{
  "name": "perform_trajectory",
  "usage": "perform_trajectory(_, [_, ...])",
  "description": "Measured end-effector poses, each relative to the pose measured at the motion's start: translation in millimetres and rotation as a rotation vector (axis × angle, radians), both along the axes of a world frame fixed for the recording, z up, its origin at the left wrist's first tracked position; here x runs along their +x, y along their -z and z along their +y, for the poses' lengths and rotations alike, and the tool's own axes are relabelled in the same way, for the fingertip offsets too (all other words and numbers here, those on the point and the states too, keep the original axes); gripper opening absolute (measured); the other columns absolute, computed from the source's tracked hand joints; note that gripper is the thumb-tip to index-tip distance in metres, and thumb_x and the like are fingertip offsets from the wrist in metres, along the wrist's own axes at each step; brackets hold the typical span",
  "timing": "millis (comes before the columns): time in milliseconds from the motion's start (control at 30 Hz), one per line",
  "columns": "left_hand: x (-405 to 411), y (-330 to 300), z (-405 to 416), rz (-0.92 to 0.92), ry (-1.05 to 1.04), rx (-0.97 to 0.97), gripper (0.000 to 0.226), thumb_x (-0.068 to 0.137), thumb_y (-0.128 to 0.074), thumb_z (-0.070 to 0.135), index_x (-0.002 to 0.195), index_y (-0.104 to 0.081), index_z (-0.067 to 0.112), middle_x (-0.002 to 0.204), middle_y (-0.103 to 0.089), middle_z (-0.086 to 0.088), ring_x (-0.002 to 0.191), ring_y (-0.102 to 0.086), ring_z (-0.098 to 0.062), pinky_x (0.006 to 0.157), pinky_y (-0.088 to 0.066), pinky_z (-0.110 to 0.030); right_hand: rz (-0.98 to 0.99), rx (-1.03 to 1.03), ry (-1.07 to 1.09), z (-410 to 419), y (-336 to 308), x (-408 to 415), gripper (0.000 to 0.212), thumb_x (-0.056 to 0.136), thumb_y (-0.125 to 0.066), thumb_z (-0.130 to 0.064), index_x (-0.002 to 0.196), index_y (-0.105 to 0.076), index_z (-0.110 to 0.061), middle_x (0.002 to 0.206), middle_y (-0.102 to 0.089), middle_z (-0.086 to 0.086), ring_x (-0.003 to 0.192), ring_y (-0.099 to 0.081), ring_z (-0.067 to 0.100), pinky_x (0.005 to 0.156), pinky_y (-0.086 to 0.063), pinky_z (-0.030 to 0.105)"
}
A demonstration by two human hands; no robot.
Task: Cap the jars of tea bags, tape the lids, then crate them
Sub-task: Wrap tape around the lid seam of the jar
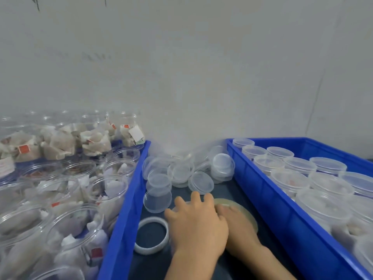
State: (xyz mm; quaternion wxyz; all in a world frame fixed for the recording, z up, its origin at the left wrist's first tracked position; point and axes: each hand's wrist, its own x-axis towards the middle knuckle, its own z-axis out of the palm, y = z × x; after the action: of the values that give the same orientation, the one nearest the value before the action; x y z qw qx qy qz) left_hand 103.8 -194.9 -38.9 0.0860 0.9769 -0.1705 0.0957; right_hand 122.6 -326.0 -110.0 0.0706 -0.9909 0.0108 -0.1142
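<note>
Between the two blue crates: both hands are down on the dark table (232,190), low in the middle of the view.
Left hand (196,223): fingers spread and bent down over the top of a clear jar (177,209), palm lying on it; the jar is almost wholly hidden beneath, so whether a lid is already on it I cannot tell.
Right hand (236,221): tucked just beside and partly under the left, lying on a yellowish tape roll (247,212); its fingers are covered by the left hand, so how far they are curled cannot be told.
White ring (151,236): flat on the table just left of the left hand, dark table showing through its middle.
Loose lids (181,172): a heap of clear round lids on the table beyond the hands, up against the pale wall (201,67), some flat, some tilted on edge.
Left crate (125,199): blue, crowded with open jars (109,184) of tea bags, no lids on them; more bags are piled at the back.
Right crate (282,215): blue, filled with capped jars (298,164) standing upright in rows, touching one another.
</note>
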Motion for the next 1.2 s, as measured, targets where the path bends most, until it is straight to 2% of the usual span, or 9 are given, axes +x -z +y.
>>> perform_trajectory(167, [4,-6,2,0.096,0.006,-0.134,0.053,0.091,-0.029,0.059,0.127,-0.043,0.024,0.13,-0.046,0.002,0.121,-0.038,-0.025,0.098,-0.032,-0.048,0.051,0.146,-0.035,-1,-10,-13,0.024,0.094,-0.044,-0.035,0.099,-0.06,-0.019,0.101,-0.06,-0.002,0.093,-0.054,0.015,0.08,-0.044,0.029])
perform_trajectory(300, [-7,0,28,-0.145,0.017,-1.203,0.033,0.088,-0.041,0.053,0.117,-0.05,0.038,0.119,-0.054,0.02,0.118,-0.048,-0.009,0.098,-0.04,-0.036,-0.093,0.379,0.088,4,-29,-33,0.019,0.095,-0.049,-0.023,0.111,-0.06,-0.025,0.102,-0.062,-0.011,0.085,-0.05,0.001,0.074,-0.04,0.016])
perform_trajectory(433, [-13,30,49,0.006,-0.187,-1.531,0.033,0.095,-0.049,0.04,0.127,-0.051,0.033,0.127,-0.053,0.017,0.115,-0.048,-0.002,0.098,-0.033,-0.026,-0.249,1.064,0.202,29,-41,-69,0.034,0.091,-0.054,-0.009,0.117,-0.051,-0.03,0.084,-0.07,-0.012,0.088,-0.06,0.001,0.078,-0.046,0.018])
perform_trajectory(500, [-13,44,51,0.275,-0.129,-1.555,0.059,0.086,-0.044,0.055,0.136,-0.049,0.024,0.133,-0.053,0.01,0.122,-0.047,-0.008,0.109,-0.032,-0.035,-0.214,1.288,0.159,42,-41,-83,0.036,0.093,-0.051,-0.007,0.12,-0.045,-0.03,0.082,-0.072,-0.017,0.094,-0.061,0.002,0.094,-0.046,0.033])
perform_trajectory(600, [-17,49,49,0.436,-0.061,-1.586,0.079,0.07,-0.041,0.065,0.138,-0.048,0.025,0.129,-0.059,0.003,0.119,-0.053,-0.015,0.11,-0.034,-0.044,-0.152,1.416,0.059,54,-39,-91,0.058,0.091,-0.047,0.008,0.132,-0.032,-0.03,0.085,-0.071,-0.017,0.09,-0.059,-0.008,0.085,-0.047,0.014])
perform_trajectory(733, [-10,54,49,0.483,-0.068,-1.625,0.029,0.094,-0.051,0.034,0.109,-0.07,0.019,0.103,-0.073,0.001,0.105,-0.064,-0.018,0.101,-0.044,-0.046,-0.056,1.44,-0.003,59,-33,-87,0.084,0.085,-0.047,0.018,0.147,-0.012,-0.026,0.11,-0.056,-0.02,0.109,-0.05,-0.004,0.084,-0.043,0.013])
perform_trajectory(867, [-5,54,50,0.42,-0.09,-1.561,0.029,0.096,-0.043,0.022,0.104,-0.071,0.019,0.091,-0.074,0.004,0.095,-0.067,-0.016,0.088,-0.051,-0.035,0.023,1.324,-0.063,57,-33,-78,0.109,0.073,-0.073,0.001,0.149,0.0,-0.027,0.104,-0.058,-0.04,0.104,-0.047,-0.023,0.1,-0.039,0.021])
perform_trajectory(1100, [-6,53,52,0.36,-0.027,-1.531,0.029,0.099,-0.04,0.019,0.094,-0.067,0.03,0.09,-0.073,0.016,0.089,-0.066,0.002,0.073,-0.047,-0.014,0.055,1.228,-0.057,51,-39,-61,0.112,0.057,-0.087,-0.023,0.146,-0.02,-0.03,0.118,-0.049,-0.026,0.119,-0.046,-0.001,0.1,-0.042,0.025])
perform_trajectory(1200, [-11,58,50,0.315,-0.066,-1.369,0.033,0.099,-0.034,0.037,0.121,-0.058,0.034,0.126,-0.061,0.013,0.119,-0.053,-0.006,0.099,-0.038,-0.023,0.056,1.052,-0.062,50,-45,-62,0.096,0.059,-0.084,-0.024,0.14,-0.032,-0.033,0.112,-0.05,-0.032,0.106,-0.053,-0.005,0.096,-0.048,0.027])
